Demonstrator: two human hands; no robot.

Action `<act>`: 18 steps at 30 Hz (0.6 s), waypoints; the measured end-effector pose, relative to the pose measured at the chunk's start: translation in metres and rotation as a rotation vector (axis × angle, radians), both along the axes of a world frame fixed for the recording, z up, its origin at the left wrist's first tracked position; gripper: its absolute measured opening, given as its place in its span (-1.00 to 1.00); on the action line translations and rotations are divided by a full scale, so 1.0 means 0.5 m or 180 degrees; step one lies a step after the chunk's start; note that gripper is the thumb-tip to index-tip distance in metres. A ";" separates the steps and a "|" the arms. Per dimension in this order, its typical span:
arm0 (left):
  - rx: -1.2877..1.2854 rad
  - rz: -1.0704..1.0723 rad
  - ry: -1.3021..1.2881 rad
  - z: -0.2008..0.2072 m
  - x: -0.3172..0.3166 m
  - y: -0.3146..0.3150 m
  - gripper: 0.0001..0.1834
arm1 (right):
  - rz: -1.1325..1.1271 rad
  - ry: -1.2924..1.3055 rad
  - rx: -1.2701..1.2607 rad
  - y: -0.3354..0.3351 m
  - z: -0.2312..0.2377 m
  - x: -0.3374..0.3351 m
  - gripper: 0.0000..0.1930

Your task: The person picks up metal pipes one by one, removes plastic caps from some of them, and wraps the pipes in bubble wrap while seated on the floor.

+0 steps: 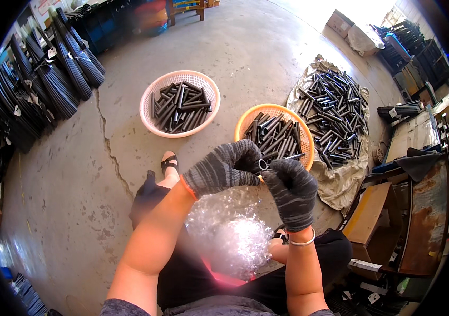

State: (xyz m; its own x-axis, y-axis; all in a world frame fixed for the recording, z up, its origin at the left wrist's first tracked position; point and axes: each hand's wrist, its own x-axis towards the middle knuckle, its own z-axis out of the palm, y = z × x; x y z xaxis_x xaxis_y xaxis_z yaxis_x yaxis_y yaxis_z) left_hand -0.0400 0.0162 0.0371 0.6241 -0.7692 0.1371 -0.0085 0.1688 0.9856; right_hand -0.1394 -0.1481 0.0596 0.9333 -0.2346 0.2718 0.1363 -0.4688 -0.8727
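My left hand (pixel 224 166), in a grey striped knit glove, is closed with its fingers bent toward my right hand. My right hand (pixel 291 195), gloved alike, is closed round a short dark tube (pixel 263 164), whose round open end shows between the two hands. A small orange-yellow spot shows at my left fingertips; what they hold is hidden. Just beyond my hands stands an orange plastic basket (pixel 308 138) with short black tubes (pixel 277 134). A heap of clear plastic film (pixel 235 237) lies below my hands, at my lap.
A pink basket (pixel 146 118) of black tubes stands ahead to the left. More tubes (pixel 335 110) lie piled on a crumpled sheet (pixel 337 192) at right. An open cardboard box (pixel 366 216) is at lower right. Bundles of long rods (pixel 50 79) lean at far left.
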 end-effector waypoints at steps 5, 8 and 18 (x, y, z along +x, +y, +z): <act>0.0531 0.0327 -0.0541 -0.001 -0.003 -0.006 -0.73 | -0.0078 -0.0939 -0.1589 0.015 0.004 0.021 -0.81; 0.0955 0.0576 -0.1267 0.000 -0.003 -0.008 -0.73 | -0.0040 -0.0652 -0.1979 0.026 0.019 0.025 -0.82; 0.0797 0.0861 -0.1088 -0.006 -0.008 -0.015 -0.72 | -0.0118 -0.0878 -0.1257 0.018 -0.008 0.054 -0.86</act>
State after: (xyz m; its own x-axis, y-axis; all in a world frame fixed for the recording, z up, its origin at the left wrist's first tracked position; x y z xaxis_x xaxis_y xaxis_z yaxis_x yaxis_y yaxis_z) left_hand -0.0442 0.0085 0.0342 0.7574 -0.6215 0.2004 -0.3487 -0.1254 0.9288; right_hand -0.1123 -0.1391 0.0557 0.8069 -0.0953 0.5829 0.3146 -0.7660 -0.5606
